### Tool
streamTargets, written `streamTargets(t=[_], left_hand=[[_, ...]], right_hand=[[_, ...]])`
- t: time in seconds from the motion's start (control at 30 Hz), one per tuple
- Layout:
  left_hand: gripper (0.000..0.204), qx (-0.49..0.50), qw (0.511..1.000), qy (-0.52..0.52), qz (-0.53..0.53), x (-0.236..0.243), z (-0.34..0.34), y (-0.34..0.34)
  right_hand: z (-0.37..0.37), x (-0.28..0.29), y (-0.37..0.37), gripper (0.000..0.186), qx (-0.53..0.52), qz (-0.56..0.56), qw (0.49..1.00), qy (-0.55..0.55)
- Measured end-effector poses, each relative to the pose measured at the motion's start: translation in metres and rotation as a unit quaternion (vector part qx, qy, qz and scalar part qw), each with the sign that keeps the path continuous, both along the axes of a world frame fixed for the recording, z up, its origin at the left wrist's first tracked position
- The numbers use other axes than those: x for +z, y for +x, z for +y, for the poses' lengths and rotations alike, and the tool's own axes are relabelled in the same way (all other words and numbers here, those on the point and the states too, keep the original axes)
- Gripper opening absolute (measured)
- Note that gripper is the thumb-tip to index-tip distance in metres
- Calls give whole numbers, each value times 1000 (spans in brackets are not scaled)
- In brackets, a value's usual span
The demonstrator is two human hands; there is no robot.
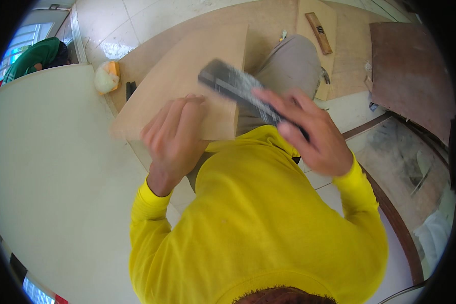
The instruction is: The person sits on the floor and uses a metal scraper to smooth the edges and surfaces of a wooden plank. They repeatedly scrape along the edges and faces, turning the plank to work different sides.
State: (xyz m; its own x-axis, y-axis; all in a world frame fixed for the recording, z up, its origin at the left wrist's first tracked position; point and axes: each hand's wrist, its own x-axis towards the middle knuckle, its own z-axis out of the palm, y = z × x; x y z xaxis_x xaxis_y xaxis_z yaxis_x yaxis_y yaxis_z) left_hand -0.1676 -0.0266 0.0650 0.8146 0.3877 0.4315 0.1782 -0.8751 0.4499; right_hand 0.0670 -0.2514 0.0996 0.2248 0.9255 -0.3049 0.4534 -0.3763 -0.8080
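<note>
My right hand (316,129) is wrapped round one end of a long, flat, dark tool (233,86) with whitish smears. Motion blurs this tool, and its exact kind does not show. It hangs slantwise over a pale wooden board (197,61) lying across my lap, its far end toward the upper left. My left hand (175,129) is at the board's near left part, fingers curled down and pressed together. Whatever those fingers hold, if anything, is hidden beneath them.
A large white panel (50,177) fills the left side. Beyond it are a plastic bag (106,78) and a person in a green top (33,61). A wooden bar (318,33) lies on a narrow board ahead right. A brown panel (410,76) stands at the right.
</note>
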Motion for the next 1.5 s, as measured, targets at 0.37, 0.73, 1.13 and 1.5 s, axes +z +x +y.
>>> streamTargets(t=[0.37,0.73,1.13,1.5], left_hand=[[31,12,1000,-15,11,-8,3,-33],[25,56,998,-9,-11,-4,19,-38],[31,98,994,-47,9,9,50,-40],[36,137,972,-188,-15,32,16,40]], right_hand=[[143,-291,122,56,-142,-144,979,-24],[36,-76,-21,58,-70,-31,994,78],[199,-462,220,68,-350,-101,926,-102],[178,-394,159,75,-512,97,853,12]])
